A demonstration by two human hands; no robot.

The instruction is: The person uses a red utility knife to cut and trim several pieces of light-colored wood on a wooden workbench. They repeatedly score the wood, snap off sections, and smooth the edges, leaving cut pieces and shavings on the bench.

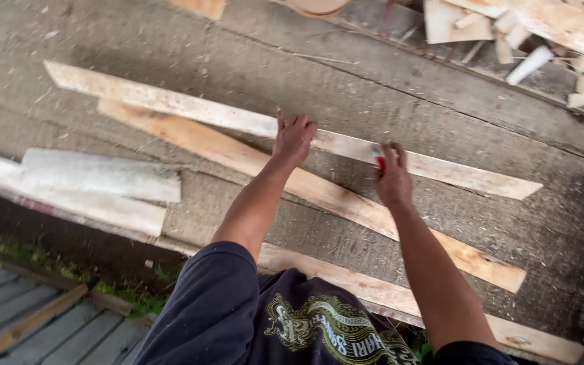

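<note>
Two long wooden planks lie side by side across a rough wooden work surface (441,94). The pale upper plank (170,101) runs from upper left to right. The orange-toned lower plank (332,196) lies just below it. My left hand (293,138) rests flat on the pale plank, fingers spread and pointing away. My right hand (393,177) is closed around a small red and white marker (378,159), its tip at the edge of the pale plank.
Several grey weathered boards (96,179) lie at the left. Offcuts and wood scraps (542,34) are piled at the top right. Another plank (373,290) lines the near edge. Grass (49,260) and grey decking (28,318) show at the lower left.
</note>
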